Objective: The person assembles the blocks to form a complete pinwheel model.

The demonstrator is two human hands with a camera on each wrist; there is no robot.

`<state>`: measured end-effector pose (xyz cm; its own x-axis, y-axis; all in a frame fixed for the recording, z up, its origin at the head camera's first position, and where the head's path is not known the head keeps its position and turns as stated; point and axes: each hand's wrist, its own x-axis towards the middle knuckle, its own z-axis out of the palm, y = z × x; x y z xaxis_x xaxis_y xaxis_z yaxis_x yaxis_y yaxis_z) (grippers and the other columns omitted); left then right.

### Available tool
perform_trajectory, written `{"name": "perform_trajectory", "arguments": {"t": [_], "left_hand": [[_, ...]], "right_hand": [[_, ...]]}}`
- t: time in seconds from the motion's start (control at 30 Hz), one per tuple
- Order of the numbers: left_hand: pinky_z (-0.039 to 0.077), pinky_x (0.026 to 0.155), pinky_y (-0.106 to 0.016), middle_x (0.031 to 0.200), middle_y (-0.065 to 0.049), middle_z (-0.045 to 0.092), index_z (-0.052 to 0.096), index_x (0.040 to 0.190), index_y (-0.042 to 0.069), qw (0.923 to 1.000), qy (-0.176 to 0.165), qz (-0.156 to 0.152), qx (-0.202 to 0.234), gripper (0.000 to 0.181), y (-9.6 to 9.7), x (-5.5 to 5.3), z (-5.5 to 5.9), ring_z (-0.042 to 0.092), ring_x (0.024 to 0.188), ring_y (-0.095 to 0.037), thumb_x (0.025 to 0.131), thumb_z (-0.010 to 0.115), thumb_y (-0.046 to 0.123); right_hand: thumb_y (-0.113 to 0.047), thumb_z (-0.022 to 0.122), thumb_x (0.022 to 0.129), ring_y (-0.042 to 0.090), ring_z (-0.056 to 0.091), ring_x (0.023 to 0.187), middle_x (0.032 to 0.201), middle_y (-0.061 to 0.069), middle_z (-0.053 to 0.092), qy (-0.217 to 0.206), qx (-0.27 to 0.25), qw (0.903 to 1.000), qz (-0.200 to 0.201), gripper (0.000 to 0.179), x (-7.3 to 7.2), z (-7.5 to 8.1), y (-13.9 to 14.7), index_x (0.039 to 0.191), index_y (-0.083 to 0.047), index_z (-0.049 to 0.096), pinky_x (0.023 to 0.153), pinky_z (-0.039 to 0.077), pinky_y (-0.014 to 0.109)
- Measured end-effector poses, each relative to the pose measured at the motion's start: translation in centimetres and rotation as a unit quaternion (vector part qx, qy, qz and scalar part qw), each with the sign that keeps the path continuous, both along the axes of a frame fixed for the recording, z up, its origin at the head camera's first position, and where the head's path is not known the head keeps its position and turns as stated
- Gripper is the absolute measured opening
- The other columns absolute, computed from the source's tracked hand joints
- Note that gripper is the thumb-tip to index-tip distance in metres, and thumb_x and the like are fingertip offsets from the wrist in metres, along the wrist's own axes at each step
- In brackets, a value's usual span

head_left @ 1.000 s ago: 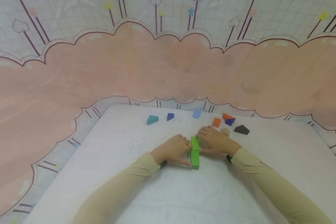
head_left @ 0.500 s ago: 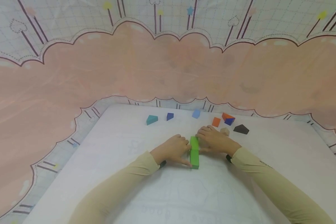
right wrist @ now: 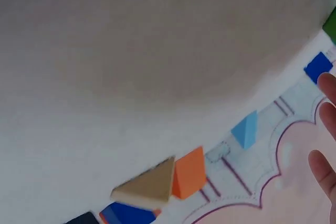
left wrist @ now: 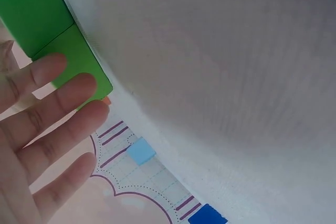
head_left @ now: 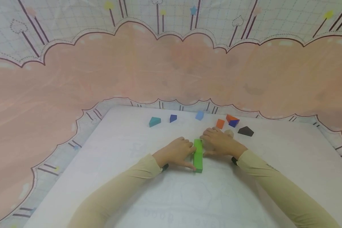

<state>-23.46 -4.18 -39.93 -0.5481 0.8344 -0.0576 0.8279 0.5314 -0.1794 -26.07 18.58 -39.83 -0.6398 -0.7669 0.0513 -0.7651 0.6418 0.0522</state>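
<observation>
Left hand (head_left: 176, 152), fingers outstretched, is touching two abutting green rectangular blocks (head_left: 198, 162) below frame centre. Right hand (head_left: 220, 142), loosely extended, is lying beside them, contact unclear.

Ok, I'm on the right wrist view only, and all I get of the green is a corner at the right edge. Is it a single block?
Observer: No, the left wrist view shows a seam: two green blocks set end to end.

Operator: Where's the left hand? I can't see it.

Observer: In the head view, the left hand is on the left side of the green row, across from the right hand, with its thumb reaching the block nearer the person.

Operator: Anything past the dark blue block at my right edge?

Observer: Yes, the head view shows a teal block to the left of the dark blue block.
</observation>
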Motion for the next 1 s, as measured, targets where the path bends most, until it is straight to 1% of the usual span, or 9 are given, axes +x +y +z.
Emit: {"name": "perform_trajectory", "arguments": {"t": [0.1,0.27,0.33,0.43,0.53,0.57,0.67,0.8,1.0], "left_hand": [[0.039,0.073,-0.024,0.093,0.005,0.059,0.058,0.108,0.018,1.0,0.003,-0.003,0.006,0.068,0.0,0.1,0.1,0.05,0.08,-0.01,0.076,0.047,0.077],[0.039,0.072,-0.023,0.093,0.006,0.058,0.054,0.109,0.018,0.9997,0.016,-0.006,0.017,0.066,0.0,0.1,0.2,0.05,0.08,-0.009,0.077,0.048,0.076],[0.038,0.07,-0.023,0.092,0.006,0.057,0.053,0.108,0.018,0.9996,0.018,-0.005,0.022,0.065,0.0,0.1,0.2,0.049,0.079,-0.009,0.077,0.048,0.076],[0.037,0.07,-0.023,0.091,0.006,0.057,0.052,0.108,0.019,0.9995,0.013,-0.002,0.028,0.064,0.1,0.1,0.0,0.048,0.077,-0.009,0.077,0.049,0.075],[0.037,0.071,-0.024,0.091,0.006,0.056,0.052,0.11,0.02,0.9995,0.003,-0.001,0.032,0.064,0.1,0.0,-0.2,0.048,0.078,-0.009,0.077,0.05,0.074],[0.038,0.071,-0.024,0.092,0.006,0.056,0.052,0.11,0.02,0.9995,0.001,-0.001,0.033,0.064,0.1,0.0,-0.3,0.049,0.078,-0.009,0.077,0.05,0.074],[0.039,0.072,-0.024,0.093,0.005,0.057,0.052,0.112,0.02,0.9993,-0.007,0.0,0.036,0.064,0.1,-0.1,-0.4,0.05,0.08,-0.009,0.077,0.051,0.074],[0.039,0.074,-0.025,0.094,0.005,0.057,0.051,0.114,0.021,0.9992,-0.019,0.006,0.035,0.064,0.2,-0.1,-0.6,0.05,0.081,-0.009,0.078,0.051,0.073],[0.039,0.074,-0.025,0.095,0.005,0.057,0.051,0.118,0.02,0.9991,-0.026,0.012,0.032,0.066,0.2,0.1,-0.6,0.05,0.082,-0.009,0.078,0.051,0.073]], "right_hand": [[-0.051,0.069,0.078,0.032,0.048,0.123,0.126,0.011,0.057,-0.01,-0.004,0.9995,-0.03,0.065,-0.2,0.4,1.1,0.126,-0.009,0.055,0.106,0.032,0.055],[-0.044,0.071,0.078,0.035,0.05,0.119,0.121,0.015,0.059,0.04,-0.022,0.9982,-0.038,0.06,-1.2,1.0,3.8,0.121,-0.004,0.058,0.105,0.03,0.058],[-0.039,0.071,0.079,0.036,0.05,0.116,0.117,0.016,0.06,0.065,-0.025,0.9969,-0.037,0.05,-1.5,1.2,4.9,0.113,-0.003,0.062,0.102,0.033,0.058],[-0.033,0.072,0.078,0.037,0.051,0.112,0.113,0.016,0.061,0.088,-0.03,0.9949,-0.04,0.044,-2.0,1.2,6.4,0.108,-0.002,0.064,0.096,0.037,0.058],[-0.029,0.074,0.077,0.036,0.053,0.106,0.106,0.016,0.062,0.11,-0.027,0.9928,-0.039,0.04,-2.5,0.8,7.5,0.104,-0.001,0.065,0.091,0.04,0.057],[-0.029,0.075,0.076,0.035,0.054,0.104,0.104,0.016,0.062,0.116,-0.026,0.9922,-0.039,0.043,-2.6,0.7,7.8,0.106,0.0,0.063,0.09,0.041,0.057],[-0.027,0.074,0.075,0.035,0.054,0.101,0.1,0.016,0.062,0.133,-0.014,0.9902,-0.04,0.041,-3.0,0.2,8.5,0.102,0.002,0.063,0.088,0.042,0.056],[-0.026,0.073,0.076,0.034,0.053,0.1,0.098,0.015,0.061,0.137,-0.007,0.9894,-0.046,0.037,-3.4,-0.3,9.0,0.098,0.001,0.062,0.088,0.04,0.055],[-0.027,0.071,0.076,0.032,0.051,0.095,0.089,0.011,0.058,0.153,-0.01,0.9873,-0.042,0.026,-4.0,-1.1,9.3,0.081,-0.004,0.059,0.085,0.038,0.052]]}}
